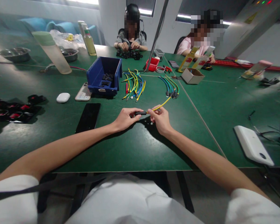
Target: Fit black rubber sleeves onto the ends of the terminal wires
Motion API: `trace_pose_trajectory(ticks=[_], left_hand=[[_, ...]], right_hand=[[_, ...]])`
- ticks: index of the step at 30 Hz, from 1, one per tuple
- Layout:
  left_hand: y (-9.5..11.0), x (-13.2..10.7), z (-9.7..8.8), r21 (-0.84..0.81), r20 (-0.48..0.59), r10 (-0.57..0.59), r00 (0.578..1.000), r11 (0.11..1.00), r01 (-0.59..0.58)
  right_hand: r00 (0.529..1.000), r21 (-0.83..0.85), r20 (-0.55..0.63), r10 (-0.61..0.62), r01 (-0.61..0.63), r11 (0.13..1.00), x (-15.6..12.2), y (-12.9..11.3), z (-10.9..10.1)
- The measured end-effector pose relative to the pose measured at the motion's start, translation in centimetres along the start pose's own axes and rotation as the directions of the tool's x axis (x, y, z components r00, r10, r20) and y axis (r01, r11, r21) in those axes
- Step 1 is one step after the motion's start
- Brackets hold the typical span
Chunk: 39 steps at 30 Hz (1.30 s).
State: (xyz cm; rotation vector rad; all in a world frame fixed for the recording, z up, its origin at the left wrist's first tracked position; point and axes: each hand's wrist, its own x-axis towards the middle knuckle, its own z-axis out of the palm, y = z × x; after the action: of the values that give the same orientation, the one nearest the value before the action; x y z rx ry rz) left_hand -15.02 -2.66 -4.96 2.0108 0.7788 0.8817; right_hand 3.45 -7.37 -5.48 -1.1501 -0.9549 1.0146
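Note:
Between the fingers of my left hand [127, 119] is a short black sleeve [141, 113], held level above the green table. My right hand [160, 119] pinches a yellow wire [162, 105] close to where it meets the sleeve. The wire's other end curves up and away to the right. Beyond my hands lies a loose bunch of yellow, green and blue wires [135, 82] with ring terminals. A second bunch of wires [169, 85], with black sleeves on their near ends, lies to its right. A blue bin [104, 90] at the left has small black pieces [107, 77] inside.
A black phone [88, 117] lies left of my hands, near an earbud case [63, 97]. On the right are a white power bank [253, 144] and eyeglasses [274, 134]. A slanted metal pole [156, 35] and a cardboard box [192, 76] stand farther back. Two people sit across the table.

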Motion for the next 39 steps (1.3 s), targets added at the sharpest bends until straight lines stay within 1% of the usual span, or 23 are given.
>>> trace_pose_trajectory(ticks=[9,15,24,31,39], left_hand=[[-0.3,0.0,0.0,-0.031,0.032,-0.009,0.999,0.999,0.010],[-0.3,0.1,0.0,-0.026,0.026,-0.019,0.999,0.999,0.020],[-0.6,0.1,0.1,-0.040,0.012,-0.021,1.000,0.999,0.021],[-1.1,0.2,0.2,-0.046,0.028,-0.037,0.999,0.998,0.038],[-0.9,0.2,0.1,-0.043,0.034,-0.041,0.999,0.998,0.043]], right_hand=[[1.000,-0.031,-0.005,0.007,-0.007,0.999,0.0,0.0,-0.1],[1.000,-0.013,0.011,0.015,-0.015,1.000,0.0,-0.1,-0.1],[1.000,-0.029,0.023,0.012,-0.011,1.000,0.0,-0.2,-0.1],[1.000,-0.047,0.027,0.009,-0.008,0.999,0.0,-0.3,-0.1],[0.999,-0.043,0.032,0.023,-0.021,0.999,0.1,-0.1,-0.2]])
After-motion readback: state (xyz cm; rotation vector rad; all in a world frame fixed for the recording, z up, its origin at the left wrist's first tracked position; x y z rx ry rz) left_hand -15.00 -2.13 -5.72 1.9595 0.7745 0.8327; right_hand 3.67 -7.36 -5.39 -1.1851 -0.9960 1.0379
